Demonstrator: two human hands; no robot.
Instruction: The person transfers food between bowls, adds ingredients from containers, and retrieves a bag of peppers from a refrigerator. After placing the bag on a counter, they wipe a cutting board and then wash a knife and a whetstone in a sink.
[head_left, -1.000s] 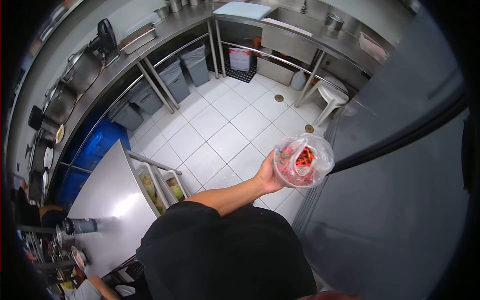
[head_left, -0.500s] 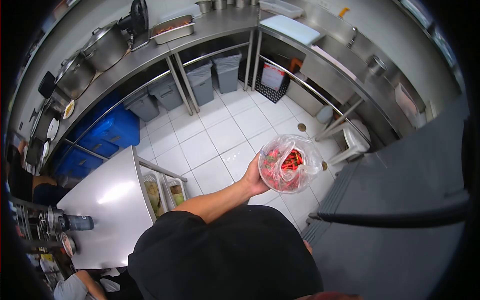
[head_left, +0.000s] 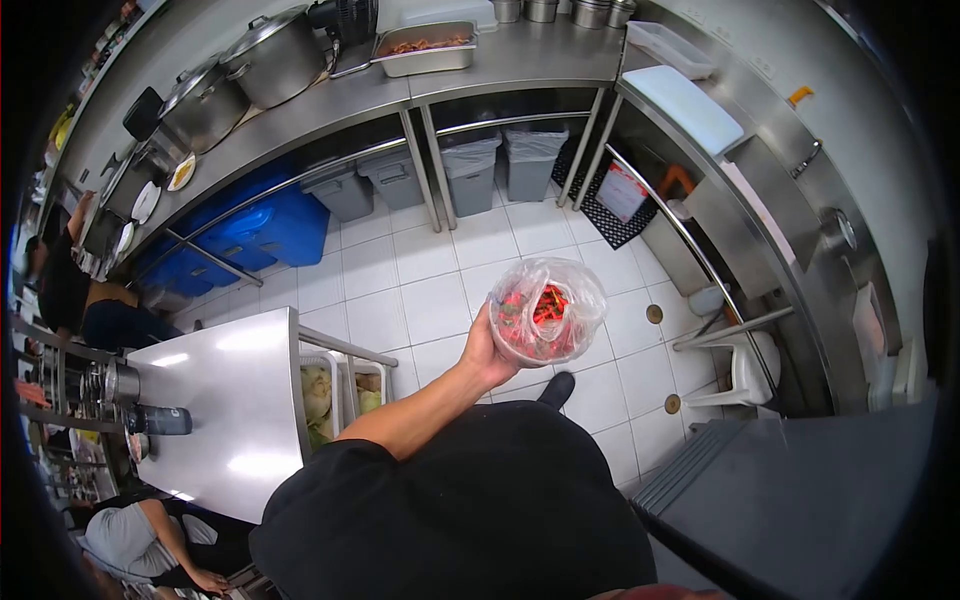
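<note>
My left hand [head_left: 487, 350] is wrapped around the side of a round clear tub [head_left: 525, 357], held out in front of my body. A crumpled clear plastic bag [head_left: 578, 290] lines it and bunches up over the rim. Red chilies [head_left: 550, 306], a few with green stems, show through the bag's opening. My right hand is out of the picture.
A steel table [head_left: 225, 365] stands at left, with crates of leafy vegetables [head_left: 318, 390] beside it. Counters with pots [head_left: 270, 60] and a sink run around the room. At right is a grey appliance door [head_left: 800, 480]. Two other people are at left.
My view has swung and moved forward, so the counters and steel table sit differently. A shoe now shows below the tub. My left hand keeps its hold on the tub of chilies.
</note>
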